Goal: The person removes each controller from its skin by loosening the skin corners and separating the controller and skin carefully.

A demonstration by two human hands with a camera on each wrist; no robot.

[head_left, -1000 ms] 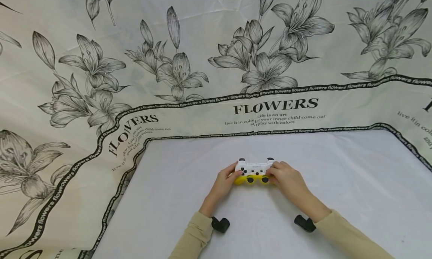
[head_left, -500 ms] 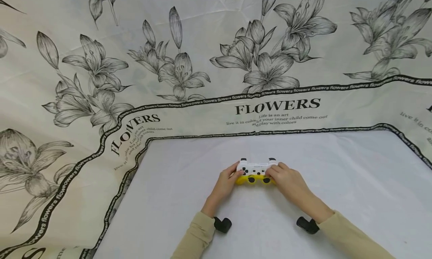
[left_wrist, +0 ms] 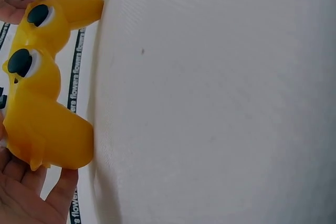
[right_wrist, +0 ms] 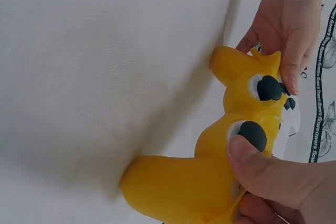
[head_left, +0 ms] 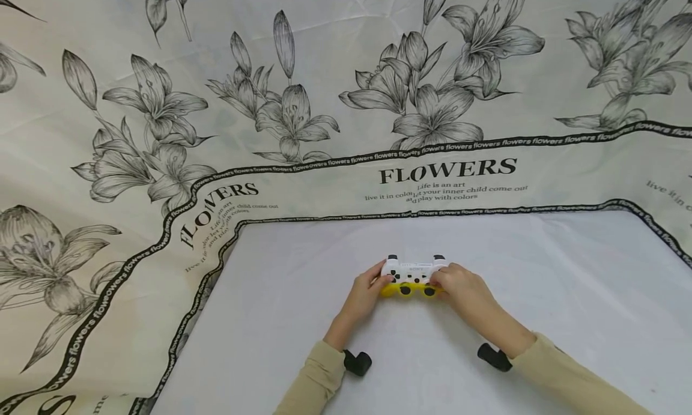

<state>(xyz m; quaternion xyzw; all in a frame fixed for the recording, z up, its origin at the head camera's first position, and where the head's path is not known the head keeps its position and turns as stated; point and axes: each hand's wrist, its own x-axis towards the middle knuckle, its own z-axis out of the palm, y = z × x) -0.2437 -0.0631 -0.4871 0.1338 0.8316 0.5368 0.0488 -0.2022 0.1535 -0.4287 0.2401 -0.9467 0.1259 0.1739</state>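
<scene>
Both hands hold a game controller above the middle of the white table. Its white face (head_left: 415,272) has black buttons and SONY lettering, while a yellow silicone cover (head_left: 418,288) wraps the handles and the area round the two black thumbsticks. My left hand (head_left: 362,298) grips the left end, thumb near the directional pad. The right hand (head_left: 466,287) pinches the right end and hides its face buttons. In the right wrist view the right thumb (right_wrist: 247,156) presses at the edge of a thumbstick (right_wrist: 252,134). The cover's rounded handles (left_wrist: 68,132) point towards the person.
A white cloth (head_left: 303,265) covers the table. Behind and to the left hangs a pale curtain (head_left: 346,72) with lily prints and a black lettered border. Black wrist-worn devices (head_left: 358,363) stick out inward from both cuffs.
The whole head view, curtain print included, has drifted slightly right. Hands and controller keep nearly the same pose, with the right fingers shifted a little at the controller's right end.
</scene>
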